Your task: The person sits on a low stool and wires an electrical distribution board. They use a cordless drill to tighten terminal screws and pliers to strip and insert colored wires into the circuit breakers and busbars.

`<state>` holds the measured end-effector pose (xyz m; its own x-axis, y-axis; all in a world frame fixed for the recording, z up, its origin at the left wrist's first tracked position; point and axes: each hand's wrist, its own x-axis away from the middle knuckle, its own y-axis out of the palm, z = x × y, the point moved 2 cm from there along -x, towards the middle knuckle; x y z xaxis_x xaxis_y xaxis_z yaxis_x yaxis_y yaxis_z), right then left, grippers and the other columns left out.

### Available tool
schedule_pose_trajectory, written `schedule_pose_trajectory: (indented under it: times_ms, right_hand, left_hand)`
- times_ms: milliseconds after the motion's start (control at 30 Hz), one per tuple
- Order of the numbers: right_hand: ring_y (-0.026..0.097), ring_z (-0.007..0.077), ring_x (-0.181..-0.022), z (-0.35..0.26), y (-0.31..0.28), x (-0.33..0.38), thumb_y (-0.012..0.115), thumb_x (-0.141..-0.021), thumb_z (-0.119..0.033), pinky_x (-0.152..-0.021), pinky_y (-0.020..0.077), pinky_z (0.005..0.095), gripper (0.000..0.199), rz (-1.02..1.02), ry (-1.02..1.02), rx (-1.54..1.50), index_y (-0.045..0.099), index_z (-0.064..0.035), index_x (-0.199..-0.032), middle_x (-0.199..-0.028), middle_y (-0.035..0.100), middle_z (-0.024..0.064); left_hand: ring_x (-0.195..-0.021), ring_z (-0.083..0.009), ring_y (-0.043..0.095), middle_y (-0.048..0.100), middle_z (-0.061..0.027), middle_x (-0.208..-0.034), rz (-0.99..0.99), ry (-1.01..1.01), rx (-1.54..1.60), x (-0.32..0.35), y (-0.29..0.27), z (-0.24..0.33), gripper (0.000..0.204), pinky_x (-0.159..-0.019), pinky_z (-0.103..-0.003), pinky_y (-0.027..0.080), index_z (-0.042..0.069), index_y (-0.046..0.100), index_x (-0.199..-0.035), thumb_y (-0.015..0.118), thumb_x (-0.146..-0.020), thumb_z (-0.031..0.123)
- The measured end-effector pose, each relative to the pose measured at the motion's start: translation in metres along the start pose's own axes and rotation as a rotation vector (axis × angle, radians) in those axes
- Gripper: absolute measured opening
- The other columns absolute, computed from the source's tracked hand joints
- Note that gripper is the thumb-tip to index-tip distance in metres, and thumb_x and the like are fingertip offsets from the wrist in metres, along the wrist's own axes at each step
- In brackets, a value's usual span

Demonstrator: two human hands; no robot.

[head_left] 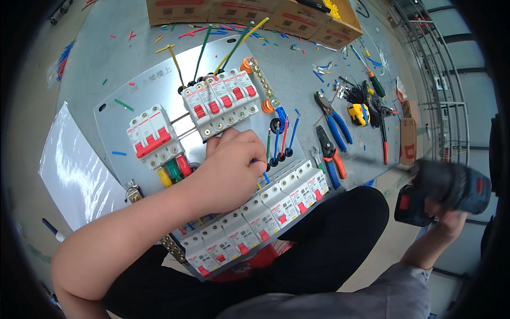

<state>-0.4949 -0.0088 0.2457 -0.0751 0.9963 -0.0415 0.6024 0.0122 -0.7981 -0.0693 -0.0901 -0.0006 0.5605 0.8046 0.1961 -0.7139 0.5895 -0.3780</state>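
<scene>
My left hand (236, 167) reaches over a metal mounting plate (106, 119), its fingers curled and pinched on a short blue wire (266, 177). Its other fingers reach to the lower edge of a bank of circuit breakers (220, 101) with red switches; their tips are hidden. Below the hand, a long row of circuit breakers (260, 220) lies along the plate's near edge. To the left sits a wider breaker (152, 135) with yellow, green and red sleeved wires under it. Off to the right, my right hand (445, 215) grips a cordless drill (451, 189), blurred by motion, away from the plate.
Pliers (334, 125), wire strippers (329, 154), a screwdriver (375, 80) and a yellow tape measure (359, 114) lie right of the plate. Cardboard boxes (223, 16) stand at the back. Wire scraps litter the grey table (101, 58). A metal rack (441, 90) stands far right.
</scene>
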Motion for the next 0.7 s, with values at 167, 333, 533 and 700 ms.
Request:
schedule_pose_trajectory:
  times_ms: [167,333,533,700]
  right_hand:
    - [0.075,0.0240,-0.095,-0.029,0.033,0.002,0.085,-0.071,-0.023,-0.089,0.0581,0.0411,0.052,-0.199,-0.042,0.216,0.076,-0.0074,-0.119,-0.108,0.076,0.0080]
    - [0.079,0.0274,-0.095,-0.087,0.072,-0.066,0.088,-0.069,-0.030,-0.091,0.0614,0.0408,0.057,-0.691,-0.207,0.154,0.077,-0.0024,-0.118,-0.109,0.079,0.0113]
    - [0.080,0.0314,-0.081,-0.102,0.097,-0.067,0.087,-0.072,-0.033,-0.077,0.0636,0.0405,0.048,-0.704,-0.214,0.221,0.077,0.0017,-0.105,-0.092,0.078,0.0146]
    - [0.077,0.0354,-0.073,-0.159,0.112,-0.067,0.086,-0.074,-0.023,-0.065,0.0586,0.0409,0.030,-0.711,-0.091,0.498,0.077,-0.0023,-0.093,-0.080,0.075,0.0140]
  left_hand:
    - [-0.134,-0.0286,0.052,0.065,-0.0071,-0.126,0.020,0.004,-0.042,-0.002,0.004,-0.004,0.016,-0.121,-0.049,0.030,0.006,0.075,-0.103,0.062,-0.105,0.014]
    - [-0.134,-0.0276,0.049,0.066,-0.0047,-0.123,0.019,0.008,-0.021,-0.003,0.007,-0.008,0.014,-0.123,-0.048,0.026,0.007,0.073,-0.101,0.064,-0.104,0.016]
    - [-0.134,-0.0268,0.049,0.066,-0.0030,-0.123,0.027,0.016,-0.014,-0.006,0.011,-0.013,0.014,-0.124,-0.048,0.025,0.007,0.073,-0.101,0.065,-0.105,0.018]
    - [-0.134,-0.0266,0.050,0.066,-0.0031,-0.124,0.019,0.038,-0.034,-0.010,0.013,-0.010,0.016,-0.124,-0.048,0.026,0.007,0.074,-0.102,0.065,-0.105,0.019]
